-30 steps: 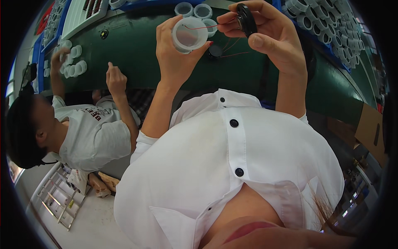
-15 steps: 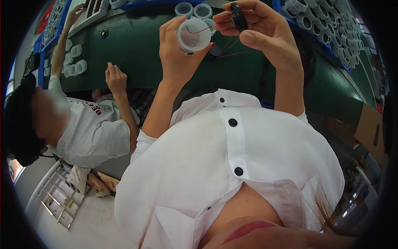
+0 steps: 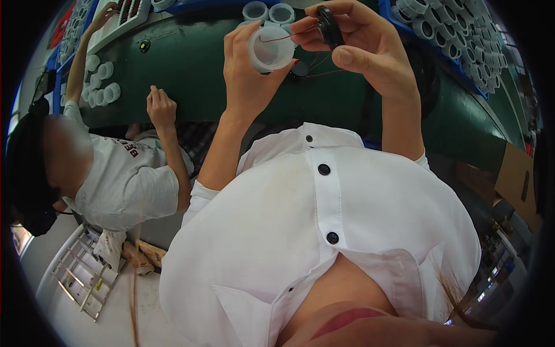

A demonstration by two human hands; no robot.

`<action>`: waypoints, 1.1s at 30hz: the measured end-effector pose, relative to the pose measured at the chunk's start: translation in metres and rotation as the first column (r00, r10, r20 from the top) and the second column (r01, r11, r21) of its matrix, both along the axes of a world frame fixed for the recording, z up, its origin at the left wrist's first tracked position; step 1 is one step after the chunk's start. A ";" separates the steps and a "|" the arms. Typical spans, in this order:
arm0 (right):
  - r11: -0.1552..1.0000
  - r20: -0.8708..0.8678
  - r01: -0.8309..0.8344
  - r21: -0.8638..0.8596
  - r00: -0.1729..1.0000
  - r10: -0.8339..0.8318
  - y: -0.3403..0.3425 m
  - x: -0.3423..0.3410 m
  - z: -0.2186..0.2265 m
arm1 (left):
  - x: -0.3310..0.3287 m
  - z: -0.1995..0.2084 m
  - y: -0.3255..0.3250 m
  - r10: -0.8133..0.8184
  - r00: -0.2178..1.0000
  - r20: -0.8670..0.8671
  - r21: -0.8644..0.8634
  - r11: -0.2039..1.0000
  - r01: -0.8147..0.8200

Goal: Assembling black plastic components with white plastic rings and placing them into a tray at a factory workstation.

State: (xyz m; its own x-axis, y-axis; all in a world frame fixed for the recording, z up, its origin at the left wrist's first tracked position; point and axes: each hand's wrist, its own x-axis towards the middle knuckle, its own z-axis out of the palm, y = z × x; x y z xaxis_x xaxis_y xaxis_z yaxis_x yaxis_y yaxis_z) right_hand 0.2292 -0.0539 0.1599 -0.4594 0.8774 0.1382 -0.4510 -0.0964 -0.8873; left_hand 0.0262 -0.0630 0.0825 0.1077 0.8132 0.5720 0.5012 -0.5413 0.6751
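Note:
My left hand point(image 3: 248, 81) is wrapped round a translucent white plastic cup point(image 3: 273, 58), its open mouth facing up toward me. Just to the right, my right hand point(image 3: 384, 58) grips a black round disc-shaped part point(image 3: 329, 28) on edge between thumb and fingers. From that part a thin red wire point(image 3: 281, 39) runs left, its free end over the cup's mouth. Beneath my hands, another dark round piece point(image 3: 299, 70) lies on the green table point(image 3: 231, 110), partly hidden by my left fingertips, with thin red wires near it.
More translucent cups point(image 3: 282, 14) stand beyond my hands. A blue crate of white rings point(image 3: 448, 29) is at the far right. On the left, a co-worker point(image 3: 124, 179) reaches toward a white tray point(image 3: 130, 17); white rings point(image 3: 107, 92) and a small black-and-yellow part point(image 3: 144, 45) lie nearby.
My right hand has shifted slightly left with the black disc, closer to the cup. The cup has tipped and moved a little to the right. The co-worker's head has moved slightly.

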 end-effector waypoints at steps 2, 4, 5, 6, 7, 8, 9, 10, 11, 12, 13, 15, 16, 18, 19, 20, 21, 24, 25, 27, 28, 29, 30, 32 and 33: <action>0.999 -0.007 -0.020 -0.031 1.000 0.020 -0.001 0.001 -0.001 | -0.002 0.001 0.001 0.013 1.000 0.001 -0.005 1.000 -0.013; 1.000 0.002 -0.019 -0.021 1.000 0.019 0.001 0.002 -0.001 | -0.002 0.002 0.000 0.013 1.000 0.012 -0.015 1.000 -0.012; 1.000 0.011 -0.017 -0.011 1.000 0.017 0.002 0.003 -0.001 | -0.002 0.002 0.000 0.011 1.000 0.023 -0.026 1.000 -0.010; 1.000 0.012 -0.018 -0.010 1.000 0.018 0.004 0.004 -0.002 | -0.002 0.002 -0.001 0.012 1.000 0.023 -0.025 1.000 -0.011; 1.000 0.066 0.007 0.016 0.998 -0.008 0.005 0.005 -0.003 | -0.002 0.003 -0.001 0.014 1.000 0.018 -0.017 1.000 -0.013; 0.999 0.119 0.032 0.044 0.992 -0.037 0.006 0.005 -0.004 | -0.002 0.003 -0.001 0.015 1.000 0.012 -0.008 1.000 -0.015; 0.999 0.119 0.031 0.045 0.992 -0.036 0.006 0.005 -0.003 | -0.003 0.003 -0.001 0.016 1.000 0.012 -0.007 1.000 -0.016; 0.997 0.124 0.063 0.052 0.990 -0.069 0.006 0.005 -0.002 | -0.003 0.003 0.000 0.015 1.000 0.010 0.003 1.000 -0.015; 0.994 0.128 0.096 0.059 0.986 -0.103 0.005 0.005 -0.001 | -0.003 0.002 0.000 0.014 1.000 0.008 0.014 1.000 -0.014; 0.994 0.128 0.096 0.059 0.986 -0.103 0.005 0.006 0.000 | -0.004 0.001 0.001 0.014 1.000 0.008 0.014 1.000 -0.014; 0.994 0.122 0.097 0.057 0.987 -0.104 0.005 0.007 0.001 | -0.005 -0.001 0.002 0.026 1.000 0.006 -0.003 1.000 -0.026; 0.994 0.116 0.098 0.054 0.988 -0.104 0.003 0.008 0.006 | -0.007 -0.004 0.004 0.038 0.999 0.004 -0.020 0.999 -0.038; 0.996 0.105 0.084 0.024 0.991 -0.086 0.001 0.008 0.011 | -0.008 -0.004 0.004 0.048 0.999 0.016 -0.052 0.998 -0.047; 0.998 0.092 0.070 -0.006 0.993 -0.069 0.000 0.009 0.012 | -0.009 -0.005 0.006 0.059 0.998 0.026 -0.085 0.995 -0.056; 0.998 0.066 0.055 -0.004 0.996 -0.055 0.001 0.009 0.011 | -0.010 -0.005 0.007 0.055 0.998 0.021 -0.070 0.996 -0.054; 0.999 0.039 0.040 -0.001 0.998 -0.040 0.001 0.009 0.009 | -0.010 -0.005 0.007 0.052 0.998 0.016 -0.054 0.997 -0.051; 0.999 0.039 0.042 -0.002 0.998 -0.042 0.001 0.009 0.007 | -0.010 -0.005 0.007 0.051 0.999 0.016 -0.055 0.997 -0.050; 0.998 0.070 0.069 -0.014 0.995 -0.068 0.003 0.008 0.004 | -0.009 -0.002 0.007 0.051 0.999 0.010 -0.041 0.998 -0.051; 0.998 0.082 0.070 -0.007 0.994 -0.069 0.003 0.007 0.004 | -0.009 -0.001 0.007 0.043 0.999 0.006 -0.039 0.998 -0.042; 0.998 0.094 0.070 -0.001 0.993 -0.069 0.004 0.007 0.004 | -0.009 0.000 0.006 0.034 0.999 0.002 -0.036 0.999 -0.034; 0.998 0.090 0.066 0.006 0.994 -0.067 0.004 0.007 0.004 | -0.009 0.000 0.006 0.029 1.000 0.003 -0.032 0.999 -0.029; 0.998 0.087 0.063 0.012 0.994 -0.064 0.005 0.007 0.003 | -0.009 0.000 0.006 0.023 1.000 0.005 -0.028 0.999 -0.023; 0.998 0.088 0.063 0.013 0.994 -0.064 0.005 0.006 0.004 | -0.009 0.000 0.006 0.023 1.000 0.006 -0.027 0.999 -0.023; 0.998 0.091 0.068 0.012 0.993 -0.069 0.005 0.005 0.004 | -0.008 0.001 0.005 0.024 1.000 0.004 -0.018 1.000 -0.024; 0.998 0.091 0.069 0.012 0.993 -0.070 0.005 0.005 0.004 | -0.007 0.001 0.005 0.023 1.000 0.004 -0.017 1.000 -0.023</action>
